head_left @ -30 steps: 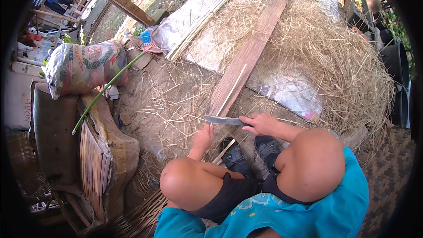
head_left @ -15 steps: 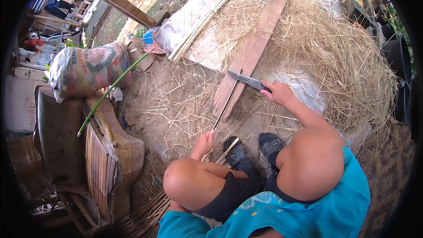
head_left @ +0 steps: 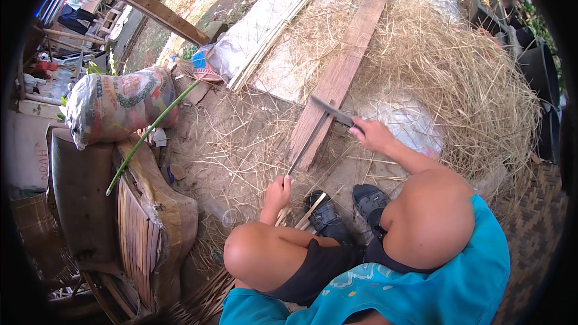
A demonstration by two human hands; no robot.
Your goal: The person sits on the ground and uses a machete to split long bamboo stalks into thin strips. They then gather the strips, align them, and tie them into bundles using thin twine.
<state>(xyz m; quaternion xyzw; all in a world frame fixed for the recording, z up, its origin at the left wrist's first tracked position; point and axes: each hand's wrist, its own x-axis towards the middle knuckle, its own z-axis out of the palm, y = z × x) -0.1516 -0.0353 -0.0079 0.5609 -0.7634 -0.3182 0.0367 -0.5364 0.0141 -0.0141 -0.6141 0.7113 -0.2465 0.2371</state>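
Observation:
My right hand (head_left: 373, 135) grips the handle of a flat dark knife (head_left: 330, 110), its blade held over the lower end of a long wooden plank (head_left: 346, 66). My left hand (head_left: 278, 192) pinches the near end of a thin bamboo strip (head_left: 307, 145) that slants up toward the blade and meets it by the plank. My knees and dark sandals (head_left: 328, 216) sit just below both hands, on ground strewn with dry straw.
A big heap of straw (head_left: 463, 78) fills the right. A printed full sack (head_left: 117, 105) and a green stalk (head_left: 150, 129) lie at the left, above curved bamboo slabs (head_left: 144, 216). White sheeting (head_left: 271, 24) lies behind the plank. Woven matting (head_left: 536, 216) is at the right edge.
My right hand has carried the knife up and away from my left hand to the plank. The left hand has kept hold of the strip and shifted little.

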